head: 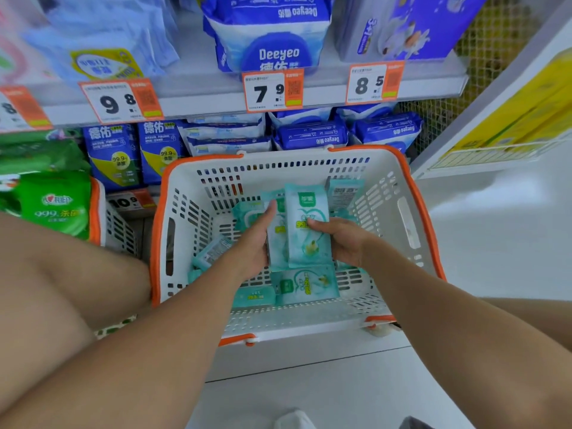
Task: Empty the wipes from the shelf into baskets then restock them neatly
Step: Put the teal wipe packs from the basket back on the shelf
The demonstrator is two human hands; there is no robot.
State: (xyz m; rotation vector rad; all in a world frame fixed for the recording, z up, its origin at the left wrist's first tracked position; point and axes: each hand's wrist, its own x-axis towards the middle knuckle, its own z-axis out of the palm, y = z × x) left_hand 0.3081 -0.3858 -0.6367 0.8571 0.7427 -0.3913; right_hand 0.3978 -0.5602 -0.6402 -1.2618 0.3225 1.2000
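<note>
A white basket with an orange rim (411, 193) stands on the floor in front of the shelf. Inside it, my left hand (255, 243) and my right hand (343, 239) hold a small stack of teal wipe packs (305, 224) upright between them, left hand on its left side, right hand on its right. More teal wipe packs (305, 284) lie loose on the basket floor, some flat, some leaning on the far wall.
A second orange-rimmed basket (99, 212) at the left holds green packs (57, 201). Blue Deeyeo wipe packs (312, 136) fill the shelf behind, under price tags (267, 91). A white display stand (495, 125) is at the right. White tiled floor lies in front.
</note>
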